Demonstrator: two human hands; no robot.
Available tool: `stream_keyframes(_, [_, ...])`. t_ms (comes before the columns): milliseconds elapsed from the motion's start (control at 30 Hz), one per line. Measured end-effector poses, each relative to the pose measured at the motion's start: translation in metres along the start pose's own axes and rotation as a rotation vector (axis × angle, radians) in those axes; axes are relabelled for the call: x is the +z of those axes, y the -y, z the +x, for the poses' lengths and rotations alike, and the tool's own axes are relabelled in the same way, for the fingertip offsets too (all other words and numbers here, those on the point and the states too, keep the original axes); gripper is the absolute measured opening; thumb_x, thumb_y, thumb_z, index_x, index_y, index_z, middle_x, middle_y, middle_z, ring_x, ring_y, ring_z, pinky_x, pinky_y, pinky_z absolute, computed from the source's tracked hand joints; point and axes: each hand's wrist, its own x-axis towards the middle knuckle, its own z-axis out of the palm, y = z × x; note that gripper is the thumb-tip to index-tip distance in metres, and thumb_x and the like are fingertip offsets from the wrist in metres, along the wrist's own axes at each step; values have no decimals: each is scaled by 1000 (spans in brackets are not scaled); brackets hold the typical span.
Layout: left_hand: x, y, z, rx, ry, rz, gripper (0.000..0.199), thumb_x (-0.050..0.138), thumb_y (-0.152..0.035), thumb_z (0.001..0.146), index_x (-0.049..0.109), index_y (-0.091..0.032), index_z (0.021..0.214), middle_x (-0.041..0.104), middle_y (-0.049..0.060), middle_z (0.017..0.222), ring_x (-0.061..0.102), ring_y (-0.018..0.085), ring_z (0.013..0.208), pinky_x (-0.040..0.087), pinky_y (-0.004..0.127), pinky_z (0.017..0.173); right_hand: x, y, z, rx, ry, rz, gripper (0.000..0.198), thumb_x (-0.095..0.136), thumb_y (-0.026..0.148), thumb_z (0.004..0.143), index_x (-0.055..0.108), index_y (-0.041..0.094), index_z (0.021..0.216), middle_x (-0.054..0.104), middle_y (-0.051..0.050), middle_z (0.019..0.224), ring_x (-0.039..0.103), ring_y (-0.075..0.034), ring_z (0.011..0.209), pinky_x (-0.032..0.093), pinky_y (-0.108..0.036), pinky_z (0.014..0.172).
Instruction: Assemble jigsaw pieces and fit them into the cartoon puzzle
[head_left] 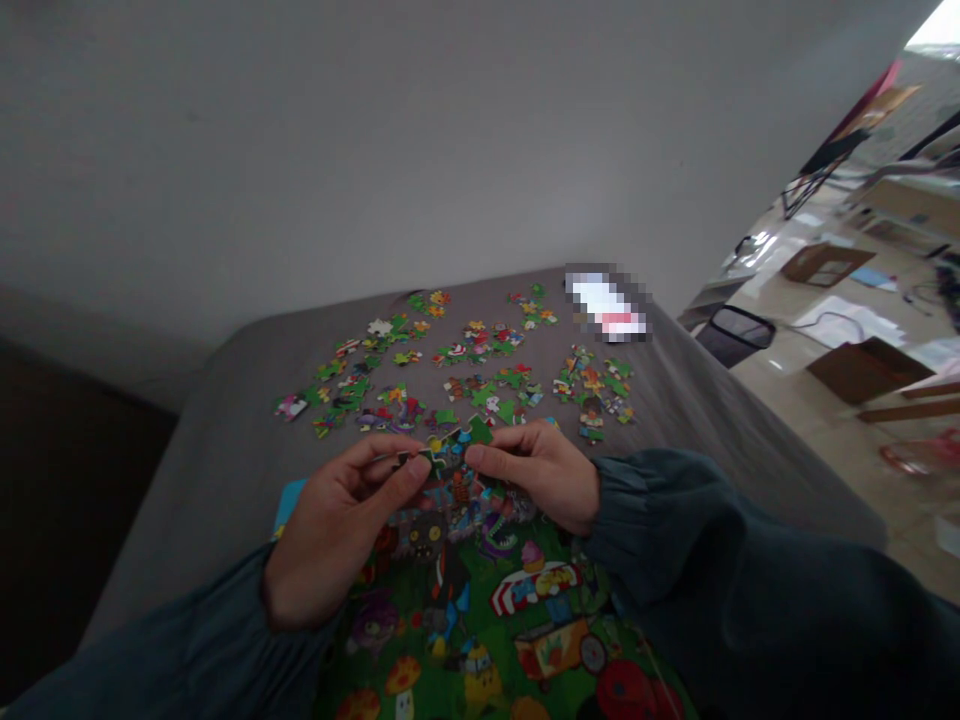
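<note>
The left hand (337, 525) and the right hand (541, 470) meet at the centre of the view, each emerging from a dark, soft-looking fabric sleeve (720, 560). Both hands pinch the same small cluster of joined puzzle pieces (444, 448) between thumb and forefinger. The left grip is clenched on the cluster's left end, the right grip on its right end. The cluster is flat, thin and irregular in outline, printed mainly green with small yellow and dark patches. It is held just above the far edge of the assembled puzzle section.

The assembled puzzle section (510, 610) lies flat directly below the hands and extends toward the bottom of the view. Its surface is smooth and printed in saturated colours: green ground, cartoon figures, a red-and-white striped awning, an orange cart, mushrooms.

Beyond the hands, loose puzzle pieces (465, 365) are scattered in several small groups across the worktop (225, 460). The pieces are flat with knobbed, interlocking outlines, mostly green with red, yellow and white details. One pink-and-white piece (290, 406) lies apart at the left end of the spread.

The worktop is covered with a matte grey cloth that drapes over rounded corners. A pixelated rectangular item (607, 303) lies at the far right corner. A plain pale wall (420, 140) rises behind. To the right, cardboard boxes (862, 368) stand on a glossy tiled floor (780, 385).
</note>
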Motion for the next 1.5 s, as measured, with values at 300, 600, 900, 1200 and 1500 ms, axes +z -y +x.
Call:
stream_keyframes(300, [6, -12, -6, -40, -95, -106, 52, 98, -60, 52, 77, -23, 81, 73, -4, 73, 63, 11, 59, 53, 18, 54, -3, 1, -1, -77, -41, -169, 47, 86, 62, 68, 75, 17, 69, 67, 1, 60, 51, -8, 49, 43, -22, 47])
stream_keyframes(600, [10, -15, 1, -136, -209, -289, 67, 105, -51, 31, 84, -26, 88, 75, -4, 77, 68, 10, 65, 58, 16, 57, -4, -1, 0, -94, 24, -223, 44, 83, 59, 72, 75, 16, 73, 62, 2, 59, 46, -7, 50, 35, -22, 46])
stream_keyframes(900, [9, -11, -7, -115, 18, -169, 64, 95, -60, 62, 80, -32, 117, 78, 1, 85, 74, 19, 82, 62, 24, 73, -7, -6, 2, -81, 46, -262, 44, 79, 61, 77, 74, 18, 75, 61, 2, 60, 50, -9, 52, 40, -23, 48])
stream_keyframes(1200, [7, -11, -5, -139, 96, -33, 62, 94, -64, 60, 82, -25, 107, 82, 6, 87, 72, 19, 73, 55, 21, 57, -5, -2, 1, -68, -1, -258, 47, 82, 64, 72, 73, 17, 73, 62, 3, 57, 50, -8, 48, 39, -21, 44])
stream_keyframes(1500, [6, -13, -3, -38, 46, 36, 55, 98, -55, 55, 78, -26, 97, 78, 2, 67, 73, 20, 62, 60, 25, 60, -2, 4, -1, -125, 0, -198, 47, 86, 62, 69, 73, 17, 65, 59, 4, 52, 47, -7, 46, 35, -21, 44])
